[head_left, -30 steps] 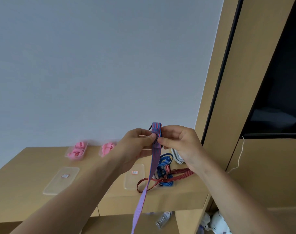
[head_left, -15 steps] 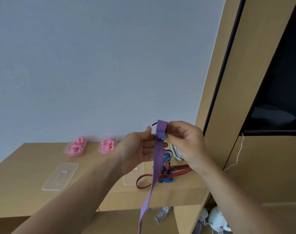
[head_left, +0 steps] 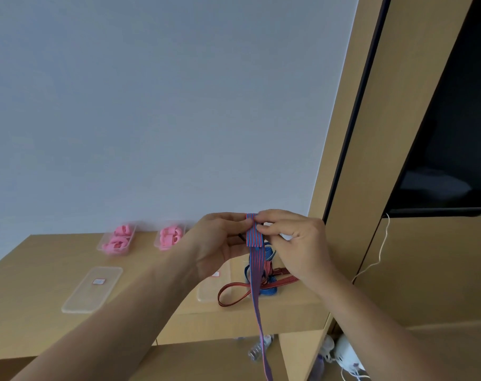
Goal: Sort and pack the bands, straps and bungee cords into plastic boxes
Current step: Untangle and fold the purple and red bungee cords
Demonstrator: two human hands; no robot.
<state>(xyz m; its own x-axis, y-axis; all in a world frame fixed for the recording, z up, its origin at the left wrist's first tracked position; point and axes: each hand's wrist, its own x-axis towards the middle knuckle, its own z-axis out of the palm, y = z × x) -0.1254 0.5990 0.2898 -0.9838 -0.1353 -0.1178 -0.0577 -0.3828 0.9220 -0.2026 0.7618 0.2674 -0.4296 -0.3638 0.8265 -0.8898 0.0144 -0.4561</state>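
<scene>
Lying far to the left of the left hand [head_left: 220,243], a clear lid [head_left: 92,289] with a small label rests flat on the wooden surface [head_left: 27,284]. Behind it, near the wall, a clear plastic box [head_left: 117,239] holds pink bands, and a second box [head_left: 170,235] with pink bands stands just left of the left hand.

The left hand is raised above the surface, its thumb and fingers curled and pinching the folded top of a striped strap [head_left: 254,232] with blue and red lines. A thin dark piece shows between the left fingers and the strap; I cannot tell what it is. Below the left hand another clear lid [head_left: 210,291] lies on the surface, partly hidden by the wrist.

The strap is folded over at the top between both hands, and its long end hangs straight down past the front edge of the surface. Under the hands, a red strap [head_left: 233,294] makes a loop on the surface, and a blue strap [head_left: 268,290] lies tangled with it.

The right hand [head_left: 294,240] pinches the same fold from the other side, with thumb and first fingers closed on it.

To the right of the right hand stands a wooden cabinet [head_left: 426,270], and a thin white cord [head_left: 382,243] hangs in front of it.
</scene>
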